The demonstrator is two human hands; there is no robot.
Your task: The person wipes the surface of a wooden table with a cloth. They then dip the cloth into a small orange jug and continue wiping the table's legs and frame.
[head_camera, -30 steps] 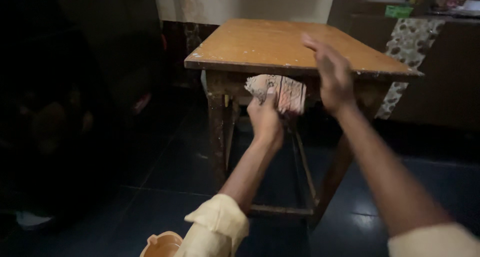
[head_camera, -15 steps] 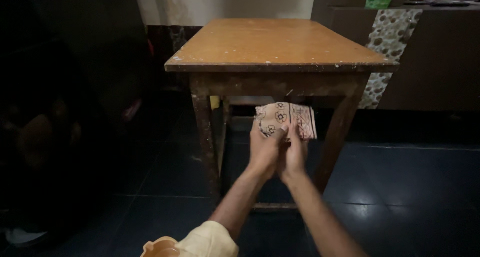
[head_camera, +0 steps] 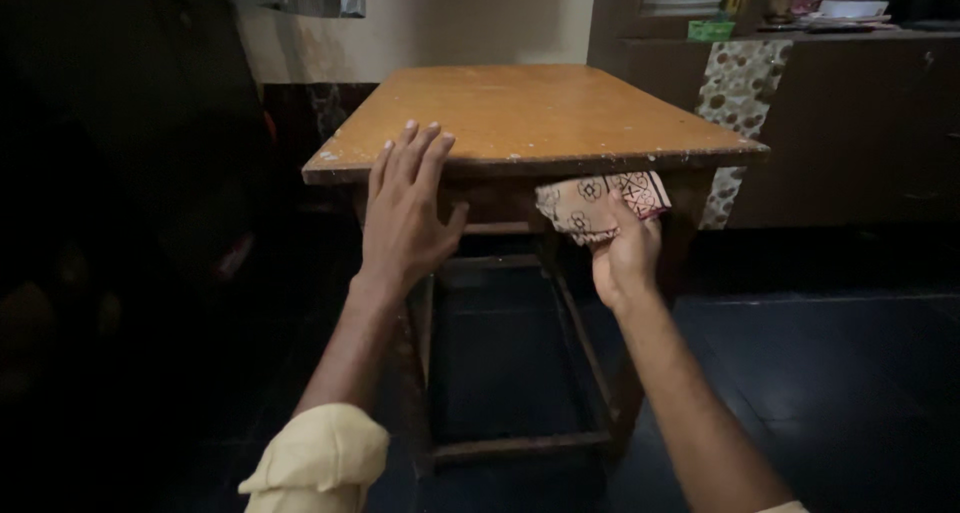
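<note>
**Two hands at the near edge of a wooden table**

The right hand [head_camera: 625, 258] is closed around a bunched, patterned cloth [head_camera: 597, 205], holding it just under the front edge of the table [head_camera: 560, 113], against the apron. The left hand [head_camera: 405, 208] is spread flat, fingers apart, holding nothing; its fingertips [head_camera: 410, 133] reach the tabletop's near left edge. A rolled pale-yellow sleeve [head_camera: 318, 461] covers the left upper arm. Behind the table stands a dark cabinet [head_camera: 860, 133] draped with a spotted runner [head_camera: 738, 93].
</note>
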